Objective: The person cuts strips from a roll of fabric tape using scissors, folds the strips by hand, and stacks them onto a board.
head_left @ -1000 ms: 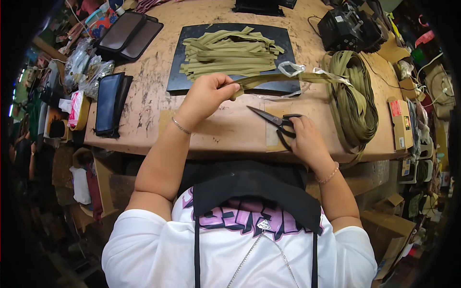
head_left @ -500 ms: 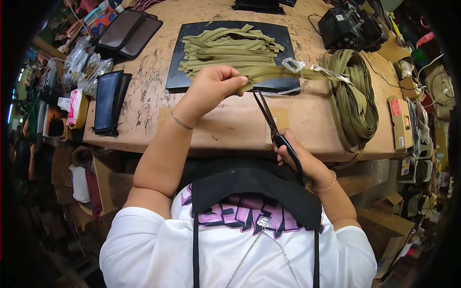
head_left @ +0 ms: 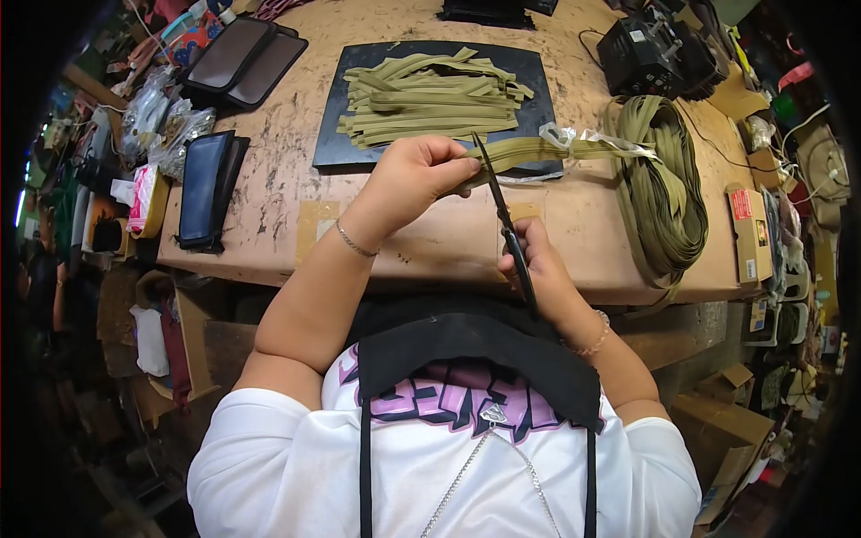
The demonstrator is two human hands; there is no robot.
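Note:
My left hand (head_left: pixel 421 175) pinches the end of an olive-green zipper tape (head_left: pixel 529 152). From there the tape runs right to a large coil of the same tape (head_left: pixel 664 193), with a strip of clear plastic (head_left: pixel 601 139) around it. In my right hand (head_left: pixel 538 260) is a pair of black-handled scissors (head_left: pixel 502 211), its blades pointing up and crossing the tape just right of my left fingertips. Whether the blades have cut through cannot be seen. Behind my left hand, several cut zipper strips (head_left: pixel 430 99) lie in a pile on a dark board (head_left: pixel 332 148).
Dark pouches (head_left: pixel 206 193) and mesh-faced cases (head_left: pixel 247 63) lie on the left of the worktable (head_left: pixel 421 242). A black machine (head_left: pixel 641 54) stands at the back right. A small cardboard box (head_left: pixel 746 233) sits by the right edge.
The scissors have moved up and their blades now cross the tape; before, they were just below it. My left hand has shifted slightly right and down with the tape end.

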